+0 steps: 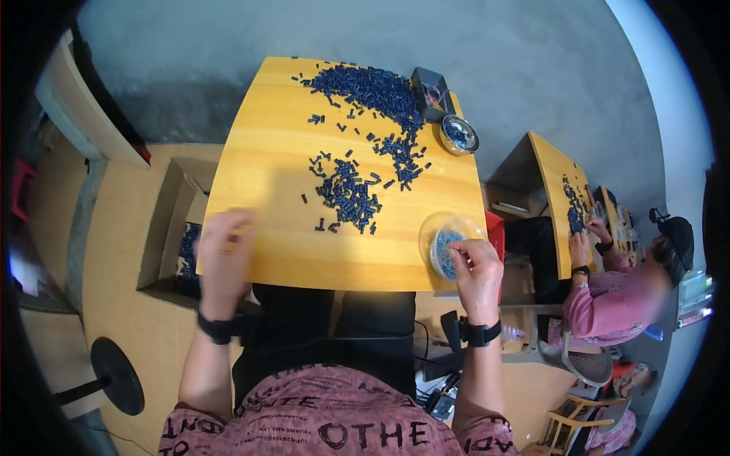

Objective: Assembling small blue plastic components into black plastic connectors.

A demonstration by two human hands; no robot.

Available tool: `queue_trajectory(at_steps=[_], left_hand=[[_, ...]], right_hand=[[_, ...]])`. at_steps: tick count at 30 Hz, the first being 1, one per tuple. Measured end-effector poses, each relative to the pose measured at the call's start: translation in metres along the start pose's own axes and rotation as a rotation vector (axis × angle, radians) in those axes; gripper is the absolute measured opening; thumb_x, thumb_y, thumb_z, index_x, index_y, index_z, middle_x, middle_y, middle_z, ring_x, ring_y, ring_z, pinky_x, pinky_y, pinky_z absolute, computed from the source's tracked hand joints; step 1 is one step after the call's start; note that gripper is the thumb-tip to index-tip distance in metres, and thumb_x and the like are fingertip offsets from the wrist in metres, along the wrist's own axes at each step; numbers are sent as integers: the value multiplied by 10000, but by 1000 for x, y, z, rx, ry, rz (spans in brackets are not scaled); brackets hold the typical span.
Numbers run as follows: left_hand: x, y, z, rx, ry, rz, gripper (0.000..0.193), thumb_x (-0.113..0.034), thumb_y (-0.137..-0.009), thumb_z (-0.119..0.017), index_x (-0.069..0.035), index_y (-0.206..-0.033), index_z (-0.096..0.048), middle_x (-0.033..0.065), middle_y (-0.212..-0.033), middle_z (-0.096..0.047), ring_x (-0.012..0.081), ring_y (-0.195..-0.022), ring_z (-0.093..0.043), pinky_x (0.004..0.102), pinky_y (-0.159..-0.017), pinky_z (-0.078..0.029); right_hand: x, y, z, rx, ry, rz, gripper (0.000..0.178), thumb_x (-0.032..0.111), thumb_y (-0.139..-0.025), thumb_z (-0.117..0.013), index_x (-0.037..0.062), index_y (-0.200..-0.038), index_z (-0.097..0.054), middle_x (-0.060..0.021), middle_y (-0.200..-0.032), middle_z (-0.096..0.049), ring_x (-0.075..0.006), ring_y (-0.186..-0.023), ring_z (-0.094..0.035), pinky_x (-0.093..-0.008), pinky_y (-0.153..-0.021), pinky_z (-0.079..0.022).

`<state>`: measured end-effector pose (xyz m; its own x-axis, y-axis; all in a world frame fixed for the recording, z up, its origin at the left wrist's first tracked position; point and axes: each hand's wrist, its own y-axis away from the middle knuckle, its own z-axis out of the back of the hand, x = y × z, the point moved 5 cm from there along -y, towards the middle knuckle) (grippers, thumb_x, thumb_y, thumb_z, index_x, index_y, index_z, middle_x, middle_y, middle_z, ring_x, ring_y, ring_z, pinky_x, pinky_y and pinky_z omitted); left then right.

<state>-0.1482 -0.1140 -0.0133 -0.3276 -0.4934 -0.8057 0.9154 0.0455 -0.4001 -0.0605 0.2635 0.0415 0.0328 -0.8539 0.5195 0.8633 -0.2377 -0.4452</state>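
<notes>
Nearest us, our right hand (477, 267) rests over the clear plastic dish (450, 242) at the table (266, 152) edge, fingers (461, 251) curled; whether they pinch a part we cannot tell. Our left hand (223, 254) is blurred, grip undeterminable. Dark blue parts (348, 194) lie well ahead of both sets of fingertips. Risk: the dish overhangs the edge beneath the fingers; 1 nudge could tip it off.
</notes>
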Motion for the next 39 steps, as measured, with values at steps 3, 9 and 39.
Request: queue_trajectory(at_steps=[3,9,39], left_hand=[[-47,4,-77,258,11,-181,141,-9,-805,-694,-29,-945,-692,91,-966,-674,266,-919,-624,347,-768,-502],[-66,-4,-154,239,-30,-257,112,18,-766,-694,-42,-852,-656,113,-833,-567,325,-848,-571,411,-726,-469],[-50,-11,-162,163,343,-84,109,-5,-890,-638,-7,-998,-629,90,-894,-659,185,-743,-603,304,-672,-498]], right_hand=[[-27,-3,-5,133,153,23,119,8,-724,-724,24,-841,-717,-166,-834,-679,-354,-837,-643,-420,-764,-508],[-37,-5,-26,323,166,-18,146,61,-671,-752,33,-811,-725,-173,-837,-679,-360,-844,-644,-441,-776,-516],[-47,-9,-11,98,-100,-229,67,-9,-759,-710,4,-784,-649,-133,-690,-670,-209,-630,-676,-314,-596,-528]])
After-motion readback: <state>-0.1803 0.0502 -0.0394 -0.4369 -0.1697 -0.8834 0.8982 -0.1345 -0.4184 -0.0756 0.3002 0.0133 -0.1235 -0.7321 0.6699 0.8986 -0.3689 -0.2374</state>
